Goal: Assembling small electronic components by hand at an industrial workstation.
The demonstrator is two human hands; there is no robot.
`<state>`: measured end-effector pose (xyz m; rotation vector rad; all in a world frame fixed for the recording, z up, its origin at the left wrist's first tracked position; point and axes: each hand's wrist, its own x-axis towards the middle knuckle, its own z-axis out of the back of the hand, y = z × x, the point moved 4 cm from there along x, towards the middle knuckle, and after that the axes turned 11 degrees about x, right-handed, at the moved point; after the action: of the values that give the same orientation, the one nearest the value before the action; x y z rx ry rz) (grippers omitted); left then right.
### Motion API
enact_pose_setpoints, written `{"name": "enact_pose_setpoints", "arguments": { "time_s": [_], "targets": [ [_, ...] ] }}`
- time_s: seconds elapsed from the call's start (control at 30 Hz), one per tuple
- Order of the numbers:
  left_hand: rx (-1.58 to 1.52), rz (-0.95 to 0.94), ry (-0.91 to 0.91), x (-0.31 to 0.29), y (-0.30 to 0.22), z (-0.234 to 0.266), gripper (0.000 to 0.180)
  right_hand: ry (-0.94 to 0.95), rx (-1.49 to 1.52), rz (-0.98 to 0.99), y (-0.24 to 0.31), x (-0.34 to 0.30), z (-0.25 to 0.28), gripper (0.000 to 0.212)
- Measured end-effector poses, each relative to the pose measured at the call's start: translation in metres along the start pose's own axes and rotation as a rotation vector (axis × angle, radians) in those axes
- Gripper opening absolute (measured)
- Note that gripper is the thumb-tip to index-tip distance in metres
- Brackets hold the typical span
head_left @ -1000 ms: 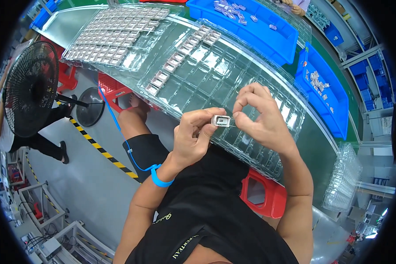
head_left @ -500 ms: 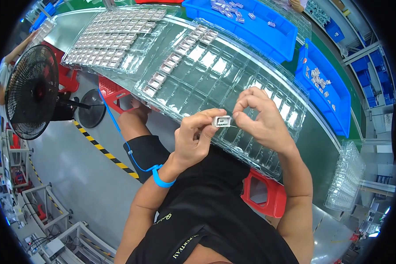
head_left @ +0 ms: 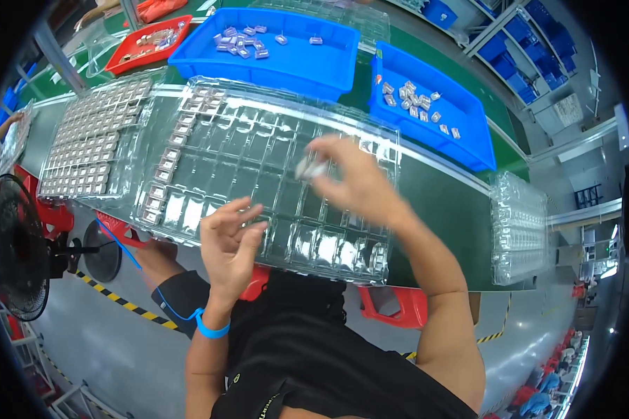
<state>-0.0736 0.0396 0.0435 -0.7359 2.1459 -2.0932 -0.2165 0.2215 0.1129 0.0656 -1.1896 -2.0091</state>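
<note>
From the head view, the right hand (head_left: 353,185) has moved up to the frame's centre, pinching a small metal part (head_left: 309,168) over the clear tray (head_left: 258,146). The left hand (head_left: 229,241) has let go; it hangs open, lower centre.

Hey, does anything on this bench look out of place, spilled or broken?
Nothing stands out. The clear tray lies flat with its few filled pockets in neat columns, loose parts stay inside both blue bins, and the right hand holds one small metal part over the tray.

Glossy clear plastic tray (head_left: 258,150), shiny metal part (head_left: 309,168)
</note>
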Motion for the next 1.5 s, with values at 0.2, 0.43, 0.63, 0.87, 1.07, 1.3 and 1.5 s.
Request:
{"name": "enact_pose_setpoints", "arguments": {
  "time_s": [0.2, 0.43, 0.63, 0.87, 1.07, 1.3, 1.5],
  "targets": [
    [0.109, 0.119, -0.027, -0.004, 0.009, 0.028, 0.013, -0.475, -0.623, -0.294, -0.178, 0.001, 0.197, 0.047],
    [0.249, 0.085, -0.054, -0.021, 0.001, 0.057, 0.036, -0.25, -0.345, 0.04, -0.078, 0.097, 0.064, 0.027],
    [0.136, 0.058, -0.143, -0.035, 0.001, 0.065, 0.01, 0.055, -0.371, 0.119, -0.039, 0.188, -0.099, 0.019],
    [0.185, 0.034, -0.198, -0.05, 0.003, 0.097, 0.011, 0.225, -0.617, -0.169, -0.067, 0.249, -0.138, 0.022],
    [0.067, 0.092, -0.18, -0.048, 0.002, 0.108, 0.012, 0.25, -0.594, -0.142, -0.073, 0.252, -0.123, 0.021],
    [-0.57, 0.243, -0.142, -0.015, 0.001, 0.102, 0.045, 0.403, -0.127, 0.181, 0.09, 0.132, -0.128, 0.011],
    [-0.802, 0.383, 0.128, -0.005, 0.006, 0.07, 0.039, 0.491, -0.143, 0.263, 0.112, 0.061, -0.133, 0.007]
  ]
}}
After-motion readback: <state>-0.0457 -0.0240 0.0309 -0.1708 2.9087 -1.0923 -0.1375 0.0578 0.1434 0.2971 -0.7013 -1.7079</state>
